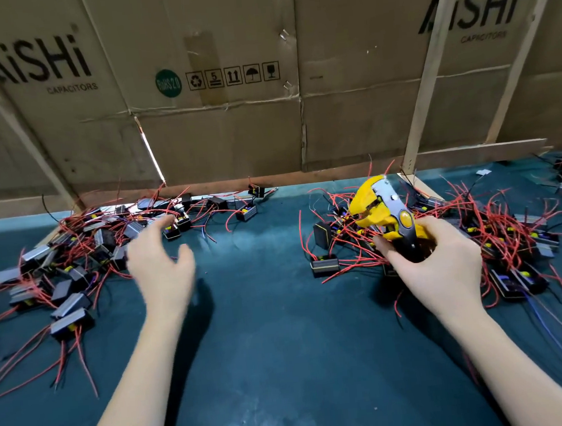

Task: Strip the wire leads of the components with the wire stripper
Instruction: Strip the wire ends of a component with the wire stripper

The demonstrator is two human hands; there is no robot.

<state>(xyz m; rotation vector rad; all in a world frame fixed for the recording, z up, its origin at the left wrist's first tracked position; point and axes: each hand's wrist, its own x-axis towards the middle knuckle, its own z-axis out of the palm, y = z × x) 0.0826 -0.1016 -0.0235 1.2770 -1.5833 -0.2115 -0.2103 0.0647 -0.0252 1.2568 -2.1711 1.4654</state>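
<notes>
My right hand (436, 260) grips the handles of a yellow and black wire stripper (383, 212), whose jaws point up and to the left above the right heap. My left hand (161, 260) hovers open and blurred over the table, fingers spread, holding nothing, at the edge of the left heap. Small black and grey components with red wire leads (70, 265) are piled at the left. A second pile of components (506, 237) lies at the right, partly hidden behind my right hand.
The table is covered with a dark teal mat (276, 332). A wall of cardboard boxes (217, 123) with wooden slats (424, 84) closes off the back. A few stray components (325, 265) lie between the heaps.
</notes>
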